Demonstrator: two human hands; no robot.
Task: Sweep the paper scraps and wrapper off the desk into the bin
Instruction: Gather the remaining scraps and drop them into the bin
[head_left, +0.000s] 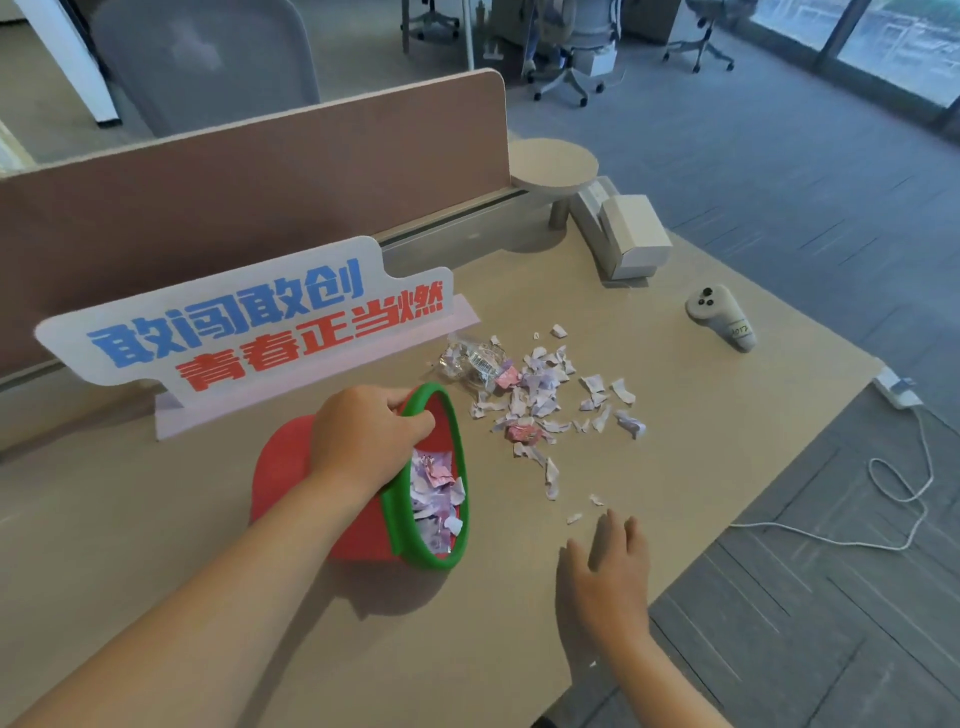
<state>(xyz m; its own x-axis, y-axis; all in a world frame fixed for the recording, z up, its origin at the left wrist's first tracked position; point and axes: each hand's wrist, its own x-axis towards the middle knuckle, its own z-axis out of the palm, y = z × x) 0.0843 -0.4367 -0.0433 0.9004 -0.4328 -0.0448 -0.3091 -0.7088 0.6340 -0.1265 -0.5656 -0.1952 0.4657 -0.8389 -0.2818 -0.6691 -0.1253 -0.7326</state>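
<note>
My left hand (363, 436) grips the tipped red bin (291, 467) by its green rim. My right hand (605, 577) lies flat on the desk (156, 545), fingers spread, near the paper scraps (540, 395) and wrapper (470, 361).

One head-worn wide-angle camera is looking forward and steeply down from above the near edge of the desk (727, 467). It is sitting close: both forearms are entering from the bottom edge, the left hand (363, 441) reaching mid-frame and the right hand (605, 577) lying lower right. The lens is bending straight lines, so the divider (260, 171) at the far side is curving across the upper left. The view is tilting slightly, with the desk's right edge running diagonally and floor (779, 156) and chairs (571, 52) filling the far right. No second view is sharing the scene.
</note>
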